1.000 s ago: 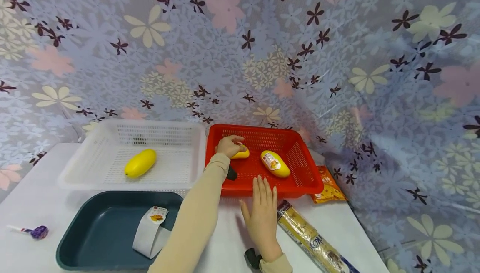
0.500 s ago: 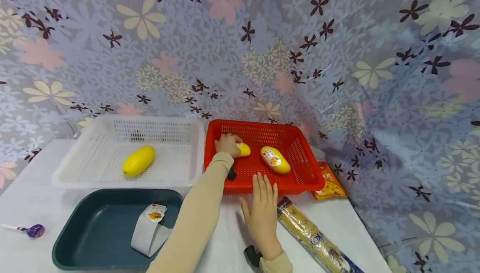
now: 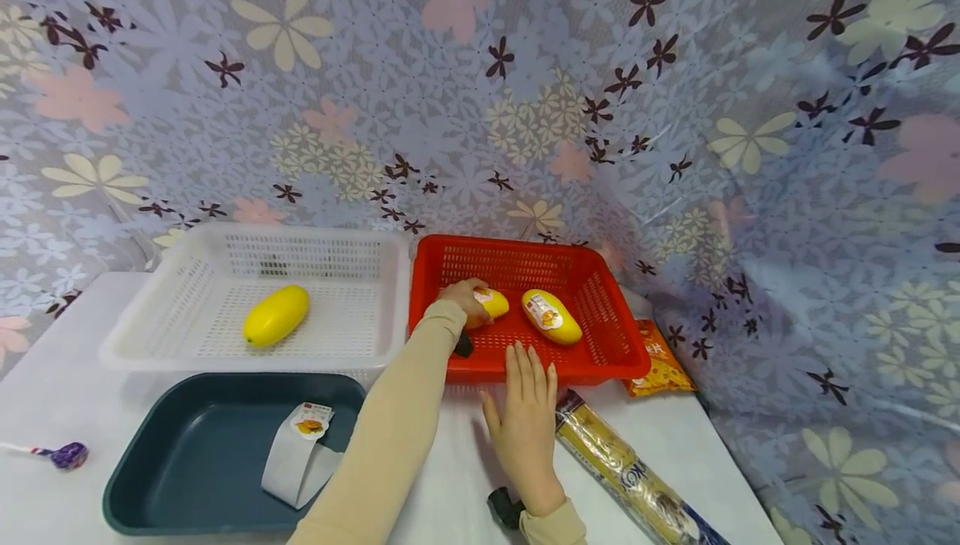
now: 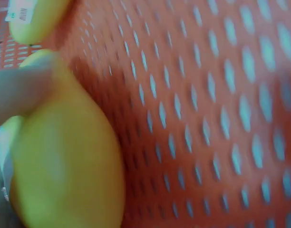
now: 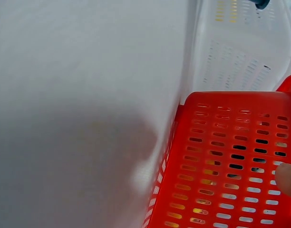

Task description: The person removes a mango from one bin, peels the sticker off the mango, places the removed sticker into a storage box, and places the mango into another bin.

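Note:
In the head view my left hand point(image 3: 463, 299) reaches into the red basket point(image 3: 510, 355) and grips a yellow mango point(image 3: 493, 303) with a label on it. The left wrist view shows a finger across this mango point(image 4: 69, 156); whether it touches the basket floor I cannot tell. A second labelled mango point(image 3: 552, 317) lies to its right in the same basket. My right hand point(image 3: 525, 432) lies with straight fingers at the basket's front wall, fingertips at the rim. In the right wrist view one fingertip point(image 5: 287, 179) shows against the red wall.
A white basket point(image 3: 191, 324) with one yellow fruit point(image 3: 276, 315) stands left. In front are a dark green tray point(image 3: 187, 453) holding a white paper strip point(image 3: 288, 462), and a lollipop point(image 3: 69, 455). To the right lie a long packet point(image 3: 626, 470) and an orange snack bag point(image 3: 660, 362).
The gripped mango has shifted slightly right within the red basket, and its label shows more clearly. The right hand stays at the front wall. The head view has tilted a little.

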The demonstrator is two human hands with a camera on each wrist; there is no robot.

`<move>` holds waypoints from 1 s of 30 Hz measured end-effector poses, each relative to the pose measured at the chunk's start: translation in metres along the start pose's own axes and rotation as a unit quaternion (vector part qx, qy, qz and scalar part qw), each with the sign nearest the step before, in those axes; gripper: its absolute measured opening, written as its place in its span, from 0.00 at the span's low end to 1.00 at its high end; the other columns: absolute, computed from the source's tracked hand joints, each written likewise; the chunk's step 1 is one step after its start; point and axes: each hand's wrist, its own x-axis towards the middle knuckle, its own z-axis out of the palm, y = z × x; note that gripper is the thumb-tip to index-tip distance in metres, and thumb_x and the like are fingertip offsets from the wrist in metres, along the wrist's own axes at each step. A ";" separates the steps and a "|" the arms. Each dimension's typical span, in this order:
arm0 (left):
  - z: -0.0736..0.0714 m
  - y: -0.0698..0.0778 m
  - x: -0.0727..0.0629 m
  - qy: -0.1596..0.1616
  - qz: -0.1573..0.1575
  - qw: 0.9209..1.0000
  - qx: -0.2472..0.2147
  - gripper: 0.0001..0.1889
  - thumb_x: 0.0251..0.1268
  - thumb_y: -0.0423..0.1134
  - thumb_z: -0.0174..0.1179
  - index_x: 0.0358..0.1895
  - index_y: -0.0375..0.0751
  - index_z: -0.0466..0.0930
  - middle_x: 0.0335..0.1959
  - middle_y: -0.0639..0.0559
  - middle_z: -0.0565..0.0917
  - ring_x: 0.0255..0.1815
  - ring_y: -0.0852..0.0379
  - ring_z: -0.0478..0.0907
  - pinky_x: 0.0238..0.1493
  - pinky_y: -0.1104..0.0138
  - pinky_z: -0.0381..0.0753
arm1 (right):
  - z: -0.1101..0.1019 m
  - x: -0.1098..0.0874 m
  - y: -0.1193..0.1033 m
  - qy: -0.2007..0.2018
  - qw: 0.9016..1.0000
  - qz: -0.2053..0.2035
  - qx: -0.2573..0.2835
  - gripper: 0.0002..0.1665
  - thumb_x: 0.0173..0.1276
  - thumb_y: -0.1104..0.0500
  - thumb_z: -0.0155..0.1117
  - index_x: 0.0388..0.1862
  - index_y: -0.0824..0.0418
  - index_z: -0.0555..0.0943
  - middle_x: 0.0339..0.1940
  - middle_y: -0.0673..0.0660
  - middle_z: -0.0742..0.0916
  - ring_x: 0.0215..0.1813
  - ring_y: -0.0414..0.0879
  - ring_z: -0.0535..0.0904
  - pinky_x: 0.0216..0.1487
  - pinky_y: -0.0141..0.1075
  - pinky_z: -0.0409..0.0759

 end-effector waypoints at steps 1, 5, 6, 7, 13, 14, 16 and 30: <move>0.001 -0.002 0.000 -0.009 0.002 1.000 -0.015 0.39 0.44 0.46 0.76 0.65 0.56 0.73 0.61 0.46 0.79 0.59 0.45 0.75 0.63 0.53 0.72 | 0.000 0.000 0.000 -0.001 1.000 0.001 -0.001 0.47 0.57 0.51 0.74 0.70 0.68 0.66 0.68 0.66 0.74 0.72 0.60 0.64 0.74 0.56 0.52; 0.000 -0.003 -0.005 -0.013 0.018 0.998 -0.067 0.42 0.45 0.45 0.76 0.69 0.54 0.69 0.63 0.44 0.77 0.60 0.45 0.75 0.63 0.56 0.73 | -0.001 -0.001 -0.001 -0.002 1.000 0.002 0.002 0.47 0.56 0.51 0.74 0.69 0.68 0.66 0.68 0.66 0.74 0.72 0.60 0.65 0.72 0.57 0.54; -0.001 -0.002 -0.007 -0.008 0.022 0.996 -0.084 0.42 0.46 0.44 0.76 0.69 0.52 0.68 0.64 0.44 0.76 0.61 0.44 0.74 0.64 0.55 0.72 | 0.000 -0.001 -0.001 -0.001 1.000 0.001 0.002 0.47 0.56 0.52 0.74 0.69 0.68 0.66 0.68 0.66 0.74 0.71 0.60 0.65 0.72 0.58 0.54; -0.002 -0.001 -0.009 -0.004 0.025 0.995 -0.099 0.42 0.47 0.44 0.75 0.70 0.51 0.67 0.64 0.43 0.76 0.62 0.44 0.74 0.64 0.55 0.72 | 0.000 -0.001 -0.001 0.000 1.000 0.000 0.003 0.47 0.55 0.52 0.74 0.69 0.68 0.66 0.68 0.66 0.74 0.71 0.61 0.65 0.72 0.58 0.55; -0.003 0.005 -0.011 0.031 0.039 0.988 -0.145 0.39 0.48 0.46 0.75 0.66 0.48 0.68 0.64 0.44 0.76 0.61 0.45 0.74 0.65 0.55 0.71 | 0.002 -0.002 0.000 -0.002 1.000 -0.003 -0.002 0.47 0.56 0.52 0.74 0.70 0.68 0.65 0.68 0.66 0.74 0.71 0.61 0.65 0.71 0.59 0.56; -0.003 0.006 -0.010 0.035 0.041 0.988 -0.146 0.39 0.48 0.47 0.75 0.66 0.48 0.69 0.63 0.44 0.76 0.61 0.45 0.74 0.64 0.55 0.72 | 0.002 -0.002 -0.001 -0.003 1.000 -0.002 -0.001 0.47 0.56 0.52 0.74 0.70 0.68 0.65 0.68 0.66 0.73 0.71 0.61 0.65 0.71 0.59 0.56; -0.003 0.007 -0.008 0.044 0.049 0.987 -0.150 0.38 0.48 0.47 0.75 0.66 0.47 0.70 0.63 0.44 0.77 0.60 0.46 0.75 0.64 0.55 0.73 | 0.001 -0.002 -0.001 -0.005 1.000 0.000 0.000 0.48 0.56 0.52 0.74 0.71 0.68 0.64 0.69 0.66 0.73 0.71 0.60 0.64 0.72 0.58 0.54; -0.034 0.022 -0.023 0.074 0.111 0.976 -0.170 0.39 0.52 0.48 0.72 0.69 0.47 0.67 0.65 0.43 0.74 0.62 0.46 0.73 0.64 0.56 0.72 | 0.001 0.001 0.000 0.011 1.000 -0.013 0.008 0.47 0.54 0.54 0.76 0.69 0.70 0.66 0.67 0.68 0.74 0.70 0.62 0.66 0.70 0.60 0.57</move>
